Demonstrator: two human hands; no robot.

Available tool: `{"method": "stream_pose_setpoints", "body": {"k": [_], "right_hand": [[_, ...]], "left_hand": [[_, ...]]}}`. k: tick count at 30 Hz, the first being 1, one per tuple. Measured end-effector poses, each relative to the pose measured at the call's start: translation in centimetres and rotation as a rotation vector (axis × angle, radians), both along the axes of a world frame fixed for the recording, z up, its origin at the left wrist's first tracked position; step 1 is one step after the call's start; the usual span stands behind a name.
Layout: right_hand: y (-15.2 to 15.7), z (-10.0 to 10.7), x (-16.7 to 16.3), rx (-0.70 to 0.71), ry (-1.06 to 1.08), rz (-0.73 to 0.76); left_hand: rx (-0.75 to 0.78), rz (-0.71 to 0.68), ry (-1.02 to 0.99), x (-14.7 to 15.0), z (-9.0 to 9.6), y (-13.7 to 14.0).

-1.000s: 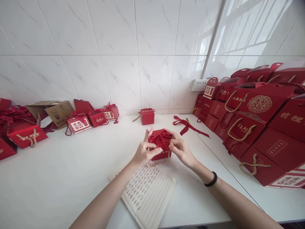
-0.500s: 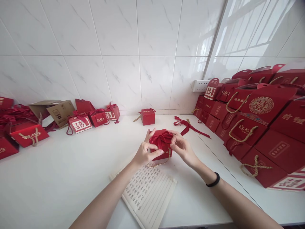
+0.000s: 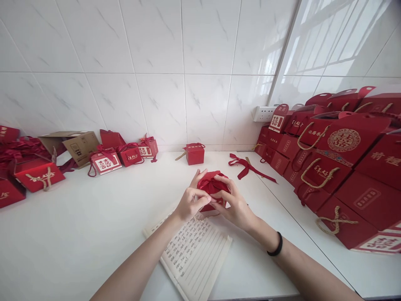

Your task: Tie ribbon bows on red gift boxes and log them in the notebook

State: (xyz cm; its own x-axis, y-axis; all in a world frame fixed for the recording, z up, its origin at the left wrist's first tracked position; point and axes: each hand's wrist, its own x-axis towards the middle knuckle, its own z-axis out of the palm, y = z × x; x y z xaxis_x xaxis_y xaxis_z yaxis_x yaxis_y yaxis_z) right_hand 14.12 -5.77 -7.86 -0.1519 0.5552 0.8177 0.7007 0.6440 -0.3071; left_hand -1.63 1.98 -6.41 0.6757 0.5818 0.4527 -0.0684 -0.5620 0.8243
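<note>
A small red gift box (image 3: 205,207) stands in front of me at the top of an open notebook (image 3: 200,255). Across its top lies a red ribbon (image 3: 209,186) tied in a bow. From the left, my left hand (image 3: 190,203) pinches the ribbon between thumb and index finger, its other fingers along the box's side. My right hand (image 3: 235,207) has its fingertips closed on the ribbon at the front, meeting the left fingertips; its upper fingers rest over the bow. Much of the bow and the box front is hidden. A twisted gold cord (image 3: 200,218) hangs at the box's base.
A tall stack of red gift boxes (image 3: 357,175) fills the right side. Loose red ribbon (image 3: 247,166) lies behind my right hand. Another red box (image 3: 195,154) stands by the wall. At left are several red boxes (image 3: 105,161) and an open cardboard box (image 3: 79,146).
My right hand has moved left and toward me, from the bow's right side to its front, and its fingertips now meet those of my left hand. The left hand has barely moved.
</note>
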Motion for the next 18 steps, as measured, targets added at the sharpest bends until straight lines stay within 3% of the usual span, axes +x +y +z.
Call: {"method": "stream_pose_setpoints", "body": {"k": [4, 9, 13, 18], "right_hand": [[0.0, -0.3, 0.1, 0.041, -0.033, -0.015], [-0.2, -0.5, -0.3, 0.085, -0.064, 0.037], [-0.5, -0.4, -1.0, 0.102, -0.100, 0.092], [-0.9, 0.0, -1.3, 0.064, -0.070, 0.111]], "left_hand": [[-0.026, 0.055, -0.131, 0.0, 0.2, 0.1], [-0.095, 0.395, -0.382, 0.3, 0.6, 0.3], [0.100, 0.428, -0.134, 0.5, 1.1, -0.2], [0.064, 0.401, 0.101, 0.6, 1.4, -0.5]]}}
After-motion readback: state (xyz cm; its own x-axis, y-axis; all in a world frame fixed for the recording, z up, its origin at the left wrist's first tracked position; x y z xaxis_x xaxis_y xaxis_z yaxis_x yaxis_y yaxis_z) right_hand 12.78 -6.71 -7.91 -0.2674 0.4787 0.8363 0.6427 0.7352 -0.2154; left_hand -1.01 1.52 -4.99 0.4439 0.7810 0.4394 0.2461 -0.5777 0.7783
